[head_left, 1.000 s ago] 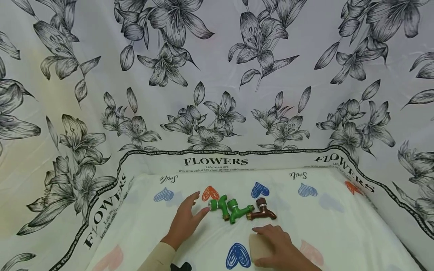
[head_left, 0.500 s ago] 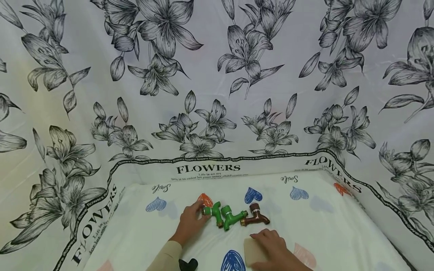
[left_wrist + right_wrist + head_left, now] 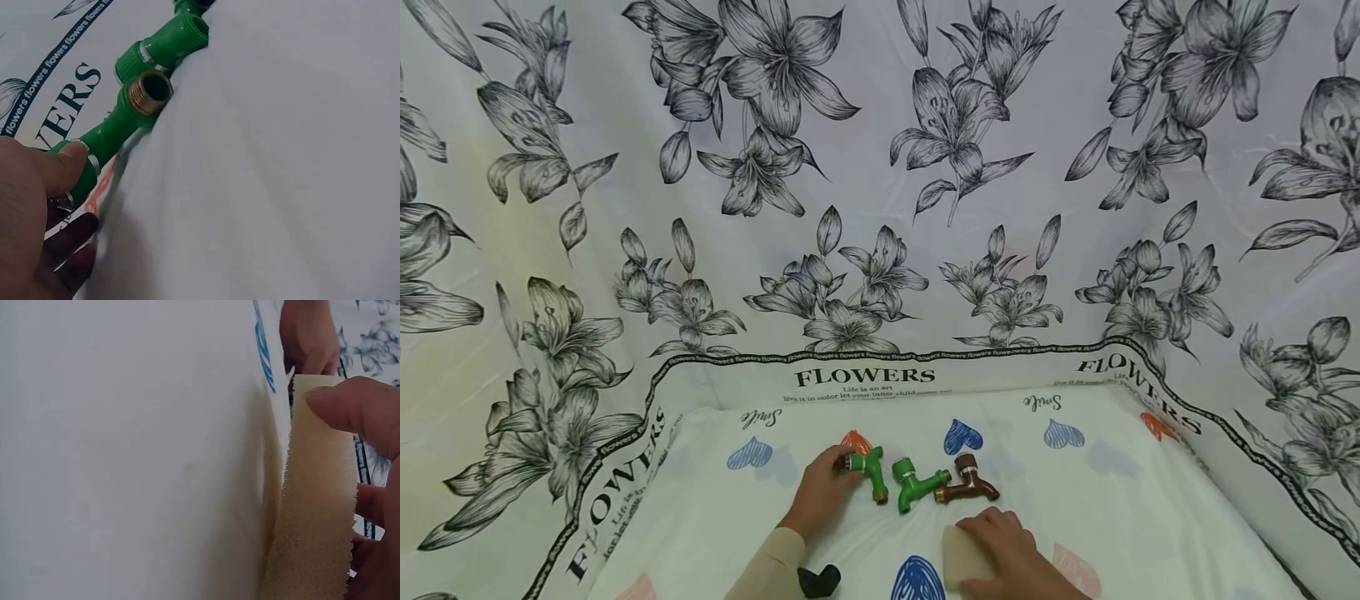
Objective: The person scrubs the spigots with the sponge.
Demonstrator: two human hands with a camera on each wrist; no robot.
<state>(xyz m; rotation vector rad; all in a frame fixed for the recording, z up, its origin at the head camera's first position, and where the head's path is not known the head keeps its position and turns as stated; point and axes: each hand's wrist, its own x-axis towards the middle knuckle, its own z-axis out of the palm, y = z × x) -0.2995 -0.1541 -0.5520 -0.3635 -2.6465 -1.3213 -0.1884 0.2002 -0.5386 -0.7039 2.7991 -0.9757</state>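
Note:
My left hand [image 3: 822,493] pinches the knob end of a green tap [image 3: 871,475] between thumb and fingers. In the left wrist view, that tap's brass threaded end [image 3: 150,94] points away from the hand. A second green tap [image 3: 916,485] lies just to its right, and a brown tap [image 3: 968,482] with a brass end sits beyond that. My right hand [image 3: 1006,554] grips a beige sponge [image 3: 961,560] near the front of the cloth. In the right wrist view the thumb lies across the top of the sponge [image 3: 315,481].
A white cloth with printed hearts [image 3: 1075,500] covers the work surface. A black object [image 3: 818,581] lies near the left sleeve, partly cut off by the frame's lower edge. Behind hangs a flower-printed curtain [image 3: 880,183].
My left hand has closed on the left green tap's knob and drawn it slightly left, widening the gap to the second green tap. The right hand keeps the sponge.

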